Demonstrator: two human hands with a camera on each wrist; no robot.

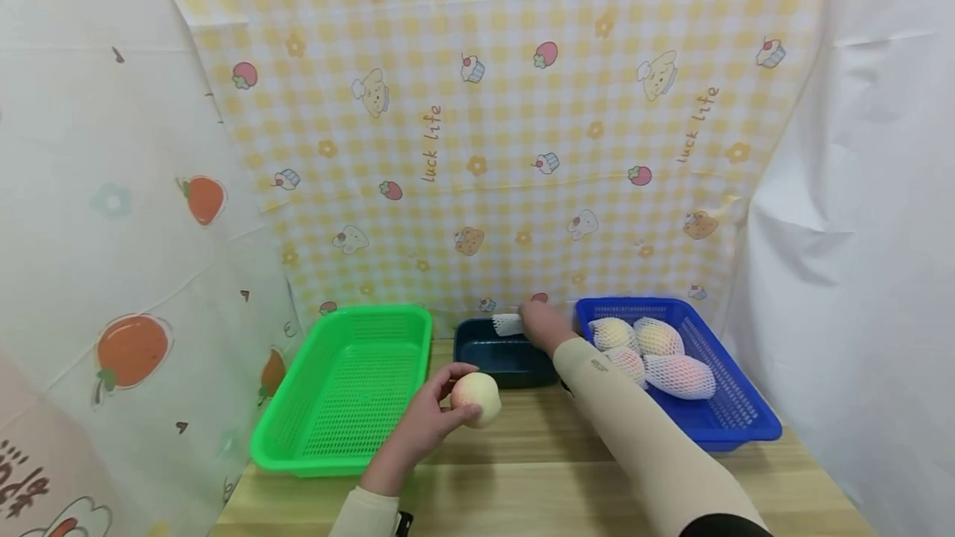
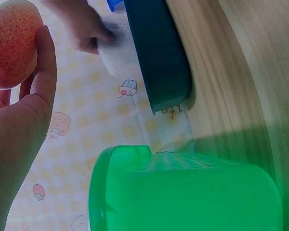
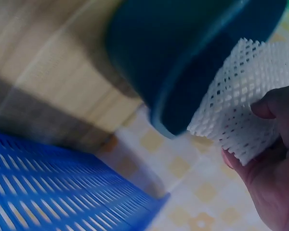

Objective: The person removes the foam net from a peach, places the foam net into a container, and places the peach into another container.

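Nearest to our head camera, along the bottom edge at five o'clock, a black band [image 1: 724, 525] crosses the cream right sleeve [image 1: 649, 429], which reaches away over the table [image 1: 522, 479]. At about six o'clock, the left hand [image 1: 431, 413] pinches a bare peach [image 1: 477, 399] between thumb and fingers, raised above the wood; we see it pale with a pink blush, and its redder, speckled side faces the left wrist camera.

Taking the peach as our clock's centre, with twelve pointing at the checked cloth [image 1: 477, 131], we find the dark tray [image 1: 515, 377] at one o'clock. Over its far rim, at between one and two, the right hand [image 1: 547, 326] pinches a white foam net [image 1: 507, 324], thumb on one face and fingers behind. Its loose end hangs toward the tray; whether it touches the rim, we cannot tell.

At nine o'clock we have the green basket [image 1: 358, 404], with slotted floor and sloping sides. At three stands the blue basket [image 1: 734, 396], its near left side partly hidden from us by the right sleeve. Inside it, toward its far left, we count four net-wrapped fruits [image 1: 681, 376] lying close together, the nearest one on its side.
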